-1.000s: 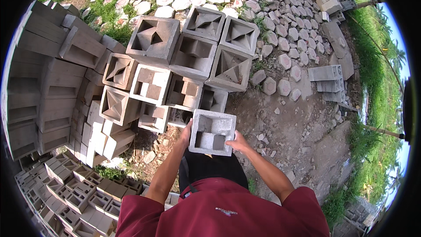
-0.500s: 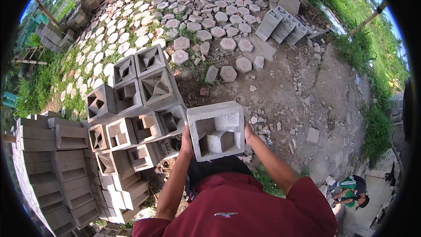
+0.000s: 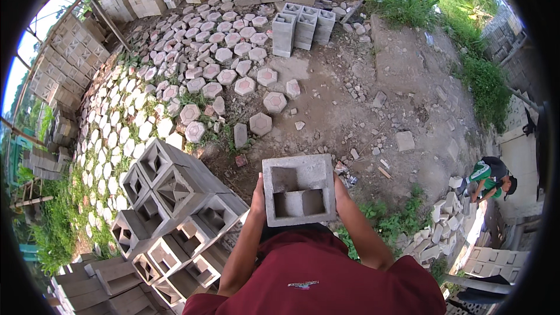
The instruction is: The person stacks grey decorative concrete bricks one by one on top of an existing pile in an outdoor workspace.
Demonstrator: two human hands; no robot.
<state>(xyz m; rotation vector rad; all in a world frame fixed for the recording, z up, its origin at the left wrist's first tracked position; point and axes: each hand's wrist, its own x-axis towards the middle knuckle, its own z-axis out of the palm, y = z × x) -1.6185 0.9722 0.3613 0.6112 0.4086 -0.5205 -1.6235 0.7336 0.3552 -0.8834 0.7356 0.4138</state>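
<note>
A square grey concrete ventilation block point(image 3: 309, 182) is held out in front of my body, its recessed, stepped face turned up. My left hand point(image 3: 258, 195) presses against its left side and my right hand point(image 3: 341, 189) against its right side. The fingers are partly hidden behind the block. To the left of my left forearm rises a stack of similar ventilation blocks point(image 3: 178, 191), with triangular and square openings. The held block is apart from that stack.
Hexagonal pavers point(image 3: 226, 76) cover the ground ahead and left. Several hollow grey blocks point(image 3: 305, 28) stand at the far centre. Rubble point(image 3: 404, 140) lies on dirt to the right. A person in green point(image 3: 489, 178) crouches at the right by a pile of broken blocks point(image 3: 437, 230).
My view has turned to the right, so the pavers and the standing hollow blocks shift left. The ventilation block stays between my hands and now sits slightly lower in view.
</note>
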